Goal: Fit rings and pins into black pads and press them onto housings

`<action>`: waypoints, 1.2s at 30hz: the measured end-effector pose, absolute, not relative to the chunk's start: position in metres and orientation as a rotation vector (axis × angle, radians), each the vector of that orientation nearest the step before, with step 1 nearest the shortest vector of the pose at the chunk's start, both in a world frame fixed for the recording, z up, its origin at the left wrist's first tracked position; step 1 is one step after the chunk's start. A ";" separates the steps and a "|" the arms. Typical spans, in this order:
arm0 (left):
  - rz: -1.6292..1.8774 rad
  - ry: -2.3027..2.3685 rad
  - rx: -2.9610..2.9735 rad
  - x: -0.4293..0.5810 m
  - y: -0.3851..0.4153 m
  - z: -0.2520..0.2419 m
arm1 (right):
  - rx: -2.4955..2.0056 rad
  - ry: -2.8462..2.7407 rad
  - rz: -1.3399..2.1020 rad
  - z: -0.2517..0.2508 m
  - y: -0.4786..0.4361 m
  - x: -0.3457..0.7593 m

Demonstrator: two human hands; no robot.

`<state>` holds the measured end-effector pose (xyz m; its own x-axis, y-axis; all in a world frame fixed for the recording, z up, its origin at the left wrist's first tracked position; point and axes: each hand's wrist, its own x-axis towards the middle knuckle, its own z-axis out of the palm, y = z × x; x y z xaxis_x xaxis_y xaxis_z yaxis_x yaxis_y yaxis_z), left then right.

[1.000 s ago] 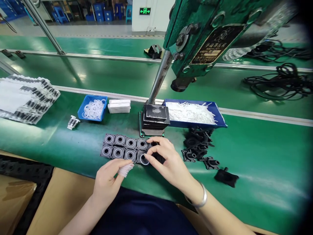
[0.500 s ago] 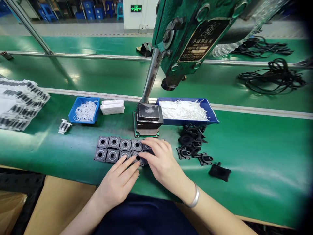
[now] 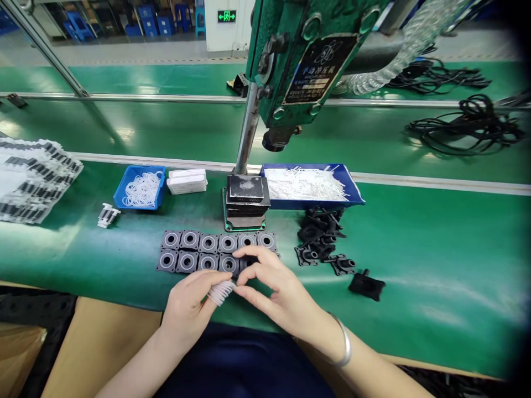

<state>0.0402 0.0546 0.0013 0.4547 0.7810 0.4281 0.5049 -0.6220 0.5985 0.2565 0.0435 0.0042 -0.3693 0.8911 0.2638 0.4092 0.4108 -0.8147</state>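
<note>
My left hand (image 3: pixel 188 301) is closed around a finger-wide stack of thin white rings (image 3: pixel 220 293), which sits at its fingertips. Thumb and fingertips of my right hand (image 3: pixel 282 287) pinch at the right end of that stack, on what looks like one ring. Just beyond both hands lie two rows of square black plates (image 3: pixel 190 239), each with a round centre hole and most showing a pale ring around it. My right hand covers part of the near row at its right end.
A green press (image 3: pixel 298 66) stands over its base block (image 3: pixel 246 190). Behind are a blue bin of white rings (image 3: pixel 118 196) and a blue tray of white strips (image 3: pixel 357 193). Black flanged parts (image 3: pixel 319 237) lie right, white boxes (image 3: pixel 186 182) left.
Both hands have drawn back from the plates toward me and come together. The ring stack at my left hand is now plainly visible, and my right fingers have moved to it.
</note>
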 end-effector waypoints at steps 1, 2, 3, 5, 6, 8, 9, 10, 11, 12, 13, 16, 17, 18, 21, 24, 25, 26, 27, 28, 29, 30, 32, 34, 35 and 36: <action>0.976 1.091 2.321 0.041 0.055 0.001 | -1.112 -1.915 0.874 0.002 0.043 0.255; 0.972 1.097 2.317 0.042 0.054 0.001 | -1.119 -1.884 0.890 0.000 0.042 0.254; 0.974 1.103 2.311 0.043 0.054 0.000 | -1.126 -1.860 0.908 -0.002 0.041 0.253; 0.983 1.111 2.297 0.045 0.053 -0.001 | -1.138 -1.823 0.936 -0.005 0.040 0.253; 0.987 1.113 2.292 0.047 0.053 -0.002 | -1.141 -1.811 0.942 -0.006 0.040 0.253; 0.993 1.108 2.290 0.049 0.053 -0.002 | -1.139 -1.797 0.946 -0.006 0.039 0.254; 1.000 1.104 2.292 0.050 0.053 -0.002 | -1.133 -1.794 0.951 -0.005 0.039 0.255; 1.006 1.099 2.294 0.051 0.053 -0.002 | -1.128 -1.788 0.956 -0.005 0.040 0.257; 1.011 1.095 2.298 0.051 0.053 -0.002 | -1.128 -1.779 0.960 -0.004 0.040 0.259; 1.012 1.093 2.300 0.051 0.053 -0.002 | -1.136 -1.767 0.957 -0.004 0.041 0.261; 1.009 1.096 2.302 0.050 0.053 -0.002 | -1.155 -1.755 0.943 -0.004 0.042 0.264; 0.987 1.096 2.328 0.046 0.055 -0.006 | -1.274 -1.760 0.814 -0.005 0.046 0.272; 0.989 1.072 2.366 0.046 0.056 -0.008 | -1.322 -1.788 0.750 -0.007 0.047 0.274; 0.997 1.024 2.427 0.046 0.056 -0.011 | -1.366 -1.822 0.685 -0.008 0.048 0.276; 0.956 0.793 2.671 0.051 0.059 -0.019 | -1.448 -1.911 0.537 -0.013 0.050 0.275; 0.866 0.639 2.855 0.060 0.061 -0.026 | -1.478 -1.927 0.433 -0.016 0.052 0.271; 0.851 0.622 2.892 0.062 0.062 -0.027 | -1.485 -1.927 0.400 -0.017 0.052 0.270; 0.847 0.613 2.918 0.064 0.062 -0.027 | -1.491 -1.927 0.371 -0.017 0.052 0.270; 0.841 0.610 2.935 0.065 0.063 -0.028 | -1.491 -1.932 0.347 -0.018 0.051 0.270; 0.833 0.605 2.946 0.065 0.063 -0.027 | -1.483 -1.947 0.330 -0.018 0.051 0.271; 0.817 0.596 2.955 0.065 0.063 -0.027 | -1.467 -1.971 0.315 -0.018 0.050 0.272; 0.801 0.586 2.965 0.064 0.064 -0.027 | -1.446 -2.004 0.297 -0.019 0.048 0.274; 0.757 0.573 2.989 0.063 0.064 -0.026 | -1.392 -2.063 0.240 -0.020 0.046 0.277; 0.727 0.574 3.010 0.063 0.063 -0.026 | -1.347 -2.082 0.165 -0.023 0.043 0.279; 0.720 0.577 3.018 0.063 0.063 -0.026 | -1.330 -2.078 0.131 -0.024 0.042 0.280; 0.718 0.580 3.023 0.063 0.062 -0.027 | -1.314 -2.073 0.107 -0.025 0.041 0.281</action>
